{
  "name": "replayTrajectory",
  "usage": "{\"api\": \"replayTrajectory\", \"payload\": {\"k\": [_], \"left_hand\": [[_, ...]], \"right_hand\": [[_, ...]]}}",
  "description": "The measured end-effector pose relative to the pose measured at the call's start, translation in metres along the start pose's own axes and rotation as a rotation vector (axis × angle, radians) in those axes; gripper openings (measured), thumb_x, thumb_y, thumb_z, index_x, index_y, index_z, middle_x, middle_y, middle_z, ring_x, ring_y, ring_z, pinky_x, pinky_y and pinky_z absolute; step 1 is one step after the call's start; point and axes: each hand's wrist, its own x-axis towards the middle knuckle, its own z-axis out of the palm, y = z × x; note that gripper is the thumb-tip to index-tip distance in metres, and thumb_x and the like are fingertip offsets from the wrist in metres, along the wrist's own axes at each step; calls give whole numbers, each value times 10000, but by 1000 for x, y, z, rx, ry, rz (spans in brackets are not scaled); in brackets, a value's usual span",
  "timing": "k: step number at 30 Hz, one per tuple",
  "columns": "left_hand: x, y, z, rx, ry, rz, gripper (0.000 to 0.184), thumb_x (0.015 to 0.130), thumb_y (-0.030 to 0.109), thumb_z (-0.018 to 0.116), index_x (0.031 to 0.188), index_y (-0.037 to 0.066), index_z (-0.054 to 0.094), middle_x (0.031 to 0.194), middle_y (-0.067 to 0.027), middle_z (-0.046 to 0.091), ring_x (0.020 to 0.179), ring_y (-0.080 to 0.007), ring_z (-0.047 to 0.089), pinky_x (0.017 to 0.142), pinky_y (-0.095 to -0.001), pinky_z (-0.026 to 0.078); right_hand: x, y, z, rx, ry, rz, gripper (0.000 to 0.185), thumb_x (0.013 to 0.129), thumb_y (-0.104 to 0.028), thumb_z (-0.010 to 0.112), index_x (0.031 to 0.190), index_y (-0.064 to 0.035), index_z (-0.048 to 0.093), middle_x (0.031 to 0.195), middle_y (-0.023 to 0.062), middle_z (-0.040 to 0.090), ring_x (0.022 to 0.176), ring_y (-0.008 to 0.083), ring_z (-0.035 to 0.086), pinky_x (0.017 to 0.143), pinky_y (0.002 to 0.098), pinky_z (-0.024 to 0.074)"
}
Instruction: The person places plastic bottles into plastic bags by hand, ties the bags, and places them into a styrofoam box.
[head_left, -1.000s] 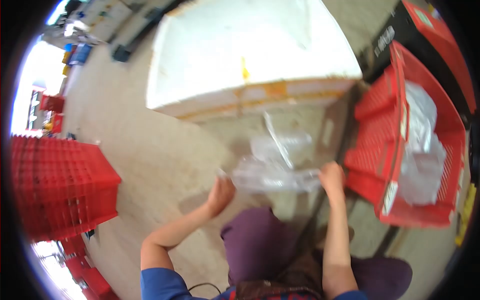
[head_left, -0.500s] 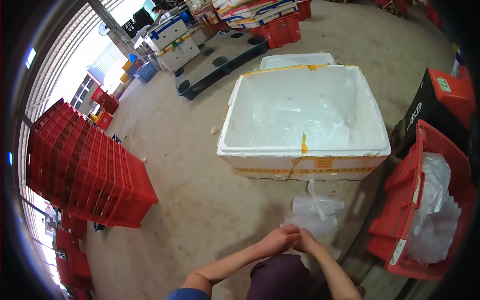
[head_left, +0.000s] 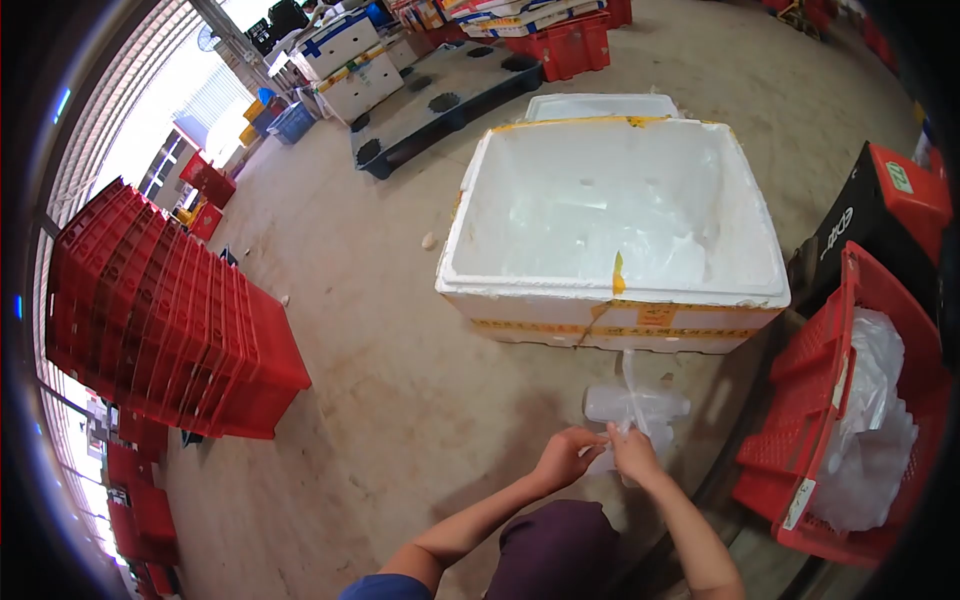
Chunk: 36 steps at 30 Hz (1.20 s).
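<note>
My left hand (head_left: 566, 457) and my right hand (head_left: 633, 456) meet in front of my knee, fingers pinched close together on translucent plastic. A thin plastic strip (head_left: 631, 380) rises just beyond the right fingers toward the box. Behind the hands, a clear rolled plastic bundle (head_left: 605, 403) lies on the floor; a second plastic bundle (head_left: 660, 436) is partly covered by my right hand. The exact grip points are small and partly hidden. Beyond them stands a large white foam box (head_left: 465, 230), lidless, with clear plastic bags (head_left: 650, 245) inside.
At right, a red basket (head_left: 785, 430) holds crumpled clear plastic (head_left: 870, 430), beside a black and red box (head_left: 850, 225). Stacked red crates (head_left: 180, 320) stand at left. A dark pallet (head_left: 445, 105) and further foam boxes (head_left: 360, 85) are at the back.
Both hands have moved forward and up, onto the nearer plastic bundle, and the fingers have drawn slightly apart. The view has shifted a little.
</note>
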Motion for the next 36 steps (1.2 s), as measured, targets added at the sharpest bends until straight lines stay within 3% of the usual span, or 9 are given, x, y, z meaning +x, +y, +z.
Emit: {"api": "replayTrajectory", "payload": {"k": [1,6,11,16,20,24,28,32,36], "left_hand": [[0,2,-3,227,58,328,179,784,54,659,963,53,668,781,-63,633,704,-192,589,659,-319,469],[6,47,-14,-176,25,294,397,810,182,663,1168,42,565,1042,-91,617,958,-257,570,852,-363,440],[34,4,7,-740,-285,-722,463,951,399,463,1018,-31,621,936,-67,632,872,-160,558,798,-303,430],[35,-19,30,-1040,-15,-707,283,915,267,553,897,1,650,898,-39,634,800,-122,545,725,-295,436],[14,-108,35,-532,410,-510,321,904,308,547,857,18,676,765,-33,634,689,-115,523,625,-264,424],[2,-145,34,-394,421,-866,336,905,267,564,787,-32,660,653,1,542,640,-73,449,540,-283,374],[0,-69,23,-156,461,-354,150,822,123,657,765,-16,661,637,-37,540,578,-104,463,497,-275,376],[4,-4,30,-101,195,62,87,752,24,683,839,33,680,767,-96,603,644,-206,570,581,-297,467],[14,-38,45,-511,251,-335,210,823,92,661,1005,-3,618,853,-86,633,732,-136,585,732,-320,467]], "right_hand": [[7,-32,-33,232,-393,537,455,922,-390,495,998,54,564,751,185,644,664,257,648,616,384,512],[7,-30,-66,559,-751,212,194,814,-182,686,797,11,675,743,25,661,689,100,595,609,283,481],[0,-35,-47,-335,-150,-703,83,644,14,596,709,-36,612,773,114,618,725,295,592,733,364,491],[-2,-19,-31,-424,278,-907,208,713,-52,607,917,-16,627,883,122,648,822,243,633,856,409,485],[-26,42,-18,-462,150,-437,95,791,-84,567,842,-57,642,855,126,643,745,250,623,811,397,466],[-46,71,-21,-482,-2,-65,214,850,-226,557,792,-43,652,840,125,620,828,284,578,774,387,426],[-19,29,1,812,-38,302,182,845,-126,516,792,11,623,883,159,602,878,321,562,817,374,433],[-18,19,43,72,-120,-375,187,811,-101,500,936,7,588,928,226,602,900,396,552,796,422,456],[-19,23,41,180,-155,104,205,937,-164,428,951,12,533,914,173,629,792,324,612,667,373,481]]}}
